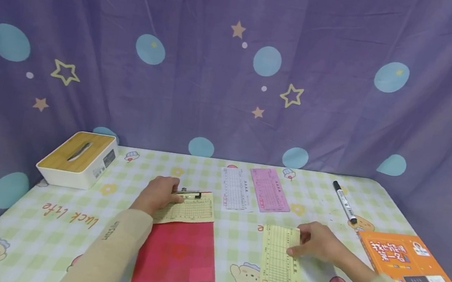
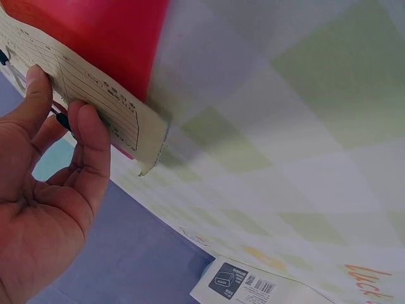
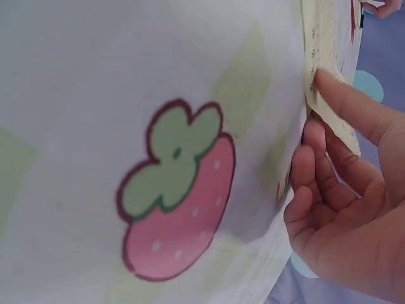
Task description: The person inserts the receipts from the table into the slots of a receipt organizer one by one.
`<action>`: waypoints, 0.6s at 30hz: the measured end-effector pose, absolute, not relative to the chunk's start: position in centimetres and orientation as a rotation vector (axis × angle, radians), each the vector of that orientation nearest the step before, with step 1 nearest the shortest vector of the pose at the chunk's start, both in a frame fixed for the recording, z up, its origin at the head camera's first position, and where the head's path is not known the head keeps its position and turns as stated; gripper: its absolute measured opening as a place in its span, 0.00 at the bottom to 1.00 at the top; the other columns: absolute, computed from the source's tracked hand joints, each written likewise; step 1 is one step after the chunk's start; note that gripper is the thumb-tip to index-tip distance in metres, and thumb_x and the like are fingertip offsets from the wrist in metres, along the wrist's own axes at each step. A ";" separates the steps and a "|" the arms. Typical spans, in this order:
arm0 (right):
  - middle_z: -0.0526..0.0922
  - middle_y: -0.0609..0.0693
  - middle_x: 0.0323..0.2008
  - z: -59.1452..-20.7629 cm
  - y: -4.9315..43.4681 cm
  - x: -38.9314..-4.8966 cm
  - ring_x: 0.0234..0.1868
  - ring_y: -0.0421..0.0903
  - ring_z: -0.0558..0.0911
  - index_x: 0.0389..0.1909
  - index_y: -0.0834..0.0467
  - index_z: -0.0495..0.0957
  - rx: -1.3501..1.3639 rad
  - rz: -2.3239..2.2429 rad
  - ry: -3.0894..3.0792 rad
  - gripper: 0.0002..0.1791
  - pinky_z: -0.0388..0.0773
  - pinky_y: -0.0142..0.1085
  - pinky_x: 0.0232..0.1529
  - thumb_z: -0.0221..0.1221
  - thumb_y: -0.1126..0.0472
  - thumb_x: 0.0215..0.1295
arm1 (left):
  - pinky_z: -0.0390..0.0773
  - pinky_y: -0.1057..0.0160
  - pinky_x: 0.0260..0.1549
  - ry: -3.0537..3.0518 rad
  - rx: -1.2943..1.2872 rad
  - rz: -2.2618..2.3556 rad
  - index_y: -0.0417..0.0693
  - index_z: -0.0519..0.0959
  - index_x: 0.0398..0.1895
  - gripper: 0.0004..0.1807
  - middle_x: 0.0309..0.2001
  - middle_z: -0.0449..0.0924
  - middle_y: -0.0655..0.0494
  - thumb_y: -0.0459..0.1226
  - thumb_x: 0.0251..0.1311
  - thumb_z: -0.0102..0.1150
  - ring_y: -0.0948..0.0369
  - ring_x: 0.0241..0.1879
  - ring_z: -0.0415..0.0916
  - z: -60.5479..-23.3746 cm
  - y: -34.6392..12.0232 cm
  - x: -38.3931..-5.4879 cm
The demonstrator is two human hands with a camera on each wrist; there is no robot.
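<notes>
A red clipboard (image 1: 176,258) lies on the table in front of me, its metal clip (image 1: 189,195) at the far end. Across its top is a yellow printed form (image 1: 195,211), its near edge lifting slightly. My left hand (image 1: 161,194) grips the clipboard at the clip, thumb over the clip and form; in the left wrist view the other fingers curl at the board's far edge. To the right lies a second yellow form (image 1: 280,267). My right hand (image 1: 317,242) pinches its far right corner between thumb and fingers, bending it up in the right wrist view.
Behind the clipboard lie a white form (image 1: 236,190) and a pink form (image 1: 269,190). A black-and-white marker (image 1: 345,203) is at the back right, above an orange book (image 1: 418,276). A tissue box (image 1: 77,159) stands at the back left. A purple curtain (image 1: 219,64) hangs behind.
</notes>
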State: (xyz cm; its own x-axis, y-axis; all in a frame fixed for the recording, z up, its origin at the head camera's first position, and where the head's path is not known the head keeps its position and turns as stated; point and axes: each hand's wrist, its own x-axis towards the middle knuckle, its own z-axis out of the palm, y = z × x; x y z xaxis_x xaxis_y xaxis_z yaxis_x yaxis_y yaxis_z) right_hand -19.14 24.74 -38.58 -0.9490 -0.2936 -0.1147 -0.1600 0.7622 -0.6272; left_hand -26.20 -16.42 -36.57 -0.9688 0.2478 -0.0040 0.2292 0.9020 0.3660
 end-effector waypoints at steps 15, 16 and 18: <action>0.67 0.41 0.21 -36.8 25.4 -20.8 0.23 0.37 0.64 0.30 0.58 0.75 -0.731 -0.973 2.605 0.08 0.64 0.33 0.30 0.61 0.68 0.68 | 0.68 0.56 0.34 3.021 0.378 0.564 0.44 0.70 0.26 0.18 0.24 0.68 0.53 0.38 0.59 0.73 0.56 0.28 0.65 -36.7 -16.6 -26.6; 0.64 0.41 0.20 -36.7 25.3 -21.0 0.22 0.37 0.63 0.28 0.58 0.74 -0.739 -0.974 2.600 0.09 0.63 0.33 0.29 0.60 0.68 0.68 | 0.68 0.56 0.34 3.025 0.387 0.564 0.44 0.70 0.26 0.19 0.23 0.68 0.53 0.38 0.59 0.73 0.56 0.28 0.65 -36.7 -16.6 -26.6; 0.65 0.41 0.20 -36.5 25.1 -21.2 0.23 0.37 0.63 0.28 0.59 0.75 -0.757 -0.965 2.605 0.08 0.63 0.34 0.31 0.60 0.68 0.69 | 0.68 0.56 0.34 3.023 0.387 0.564 0.44 0.70 0.26 0.18 0.24 0.68 0.53 0.38 0.59 0.73 0.56 0.28 0.65 -36.7 -16.5 -26.6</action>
